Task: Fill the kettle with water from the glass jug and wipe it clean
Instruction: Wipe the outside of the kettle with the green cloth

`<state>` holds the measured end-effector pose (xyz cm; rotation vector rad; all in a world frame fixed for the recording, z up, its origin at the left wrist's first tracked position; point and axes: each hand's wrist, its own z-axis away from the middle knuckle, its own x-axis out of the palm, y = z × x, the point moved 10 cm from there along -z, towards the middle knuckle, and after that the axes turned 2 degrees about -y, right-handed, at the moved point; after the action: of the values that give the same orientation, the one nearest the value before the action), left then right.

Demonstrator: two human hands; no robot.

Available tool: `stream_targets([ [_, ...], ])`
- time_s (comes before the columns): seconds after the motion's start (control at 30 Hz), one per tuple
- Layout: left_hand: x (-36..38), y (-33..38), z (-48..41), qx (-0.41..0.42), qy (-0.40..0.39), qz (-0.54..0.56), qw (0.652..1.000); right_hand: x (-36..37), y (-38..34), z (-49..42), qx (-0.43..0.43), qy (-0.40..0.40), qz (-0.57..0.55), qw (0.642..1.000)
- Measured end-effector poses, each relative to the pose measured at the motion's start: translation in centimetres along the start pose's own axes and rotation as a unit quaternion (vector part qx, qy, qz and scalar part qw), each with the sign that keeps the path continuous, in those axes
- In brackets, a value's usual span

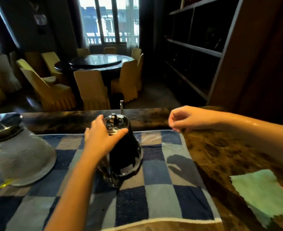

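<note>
A dark kettle point(125, 157) with a shiny metal lid stands on a blue checked towel point(154, 197) in the middle of the counter. My left hand point(102, 135) lies against the kettle's top, thumb and fingers spread around the lid. My right hand point(185, 119) hovers at the towel's far right corner with fingers loosely curled; whether it pinches the towel edge is unclear. The glass jug point(22, 155), textured with a metal lid, stands on the towel at the left. A green cloth point(264, 194) lies on the counter at the right.
The brown marbled counter point(220, 152) runs across the front, with a raised ledge behind the kettle. A thin metal spout point(121, 105) rises behind the ledge. Beyond are a round dining table point(95, 62) with covered chairs and dark shelving point(195, 47) on the right.
</note>
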<state>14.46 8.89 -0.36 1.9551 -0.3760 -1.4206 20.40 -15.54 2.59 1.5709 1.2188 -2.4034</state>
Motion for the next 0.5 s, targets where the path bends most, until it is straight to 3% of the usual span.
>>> stream_targets([
  [0.13, -0.6, 1.4, -1.0, 0.030, -0.051, 0.010, 0.998, 1.6, 10.2, 6.2, 0.080, -0.074, 0.127, 0.986],
  [0.23, -0.4, 3.6, -1.4, 0.070, -0.058, -0.013, 0.996, 2.4, 17.6, 10.9, 0.156, -0.083, 0.198, 0.964],
  [0.37, 0.4, 4.2, -1.3, 0.087, -0.034, -0.001, 0.996, 4.1, 23.9, 15.9, 0.214, -0.099, 0.217, 0.947],
  [0.5, 0.4, 3.6, -1.5, 0.080, -0.022, 0.005, 0.997, 4.8, 25.8, 17.4, 0.217, -0.068, 0.188, 0.955],
])
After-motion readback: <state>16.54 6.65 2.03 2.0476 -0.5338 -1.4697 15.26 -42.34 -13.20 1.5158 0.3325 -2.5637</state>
